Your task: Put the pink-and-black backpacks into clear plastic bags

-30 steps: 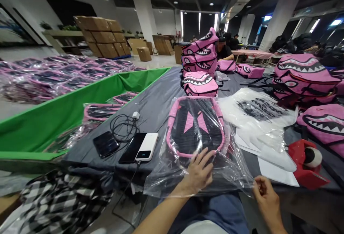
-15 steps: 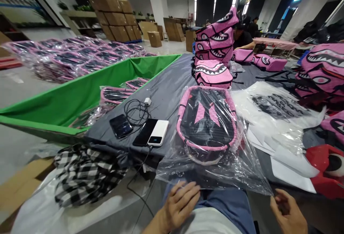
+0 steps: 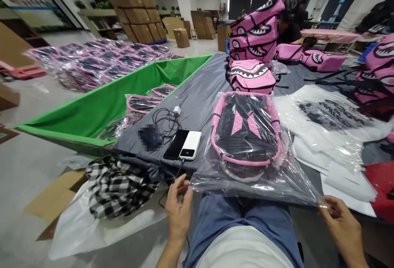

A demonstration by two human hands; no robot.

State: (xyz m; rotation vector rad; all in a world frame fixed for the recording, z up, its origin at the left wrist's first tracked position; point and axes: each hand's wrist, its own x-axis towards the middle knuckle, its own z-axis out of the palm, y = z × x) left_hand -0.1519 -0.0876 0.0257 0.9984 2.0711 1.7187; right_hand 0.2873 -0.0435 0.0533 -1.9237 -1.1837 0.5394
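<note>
bag axis: clear bag (image 3: 255, 177) with backpack (image 3: 246, 130) runs straight away from the surface (image 3: 200, 95) edge
left hand (image 3: 178, 210): grip pinching bag's near-left corner
right hand (image 3: 341, 223): grip pinching near-right corner

Two hands (image 3: 178, 210), one power bank (image 3: 191, 151)

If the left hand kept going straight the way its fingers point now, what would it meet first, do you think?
The left hand points up and away, at the near-left corner of the clear plastic bag. Beyond lie the cable and white power bank, though depth is uncertain.
</note>
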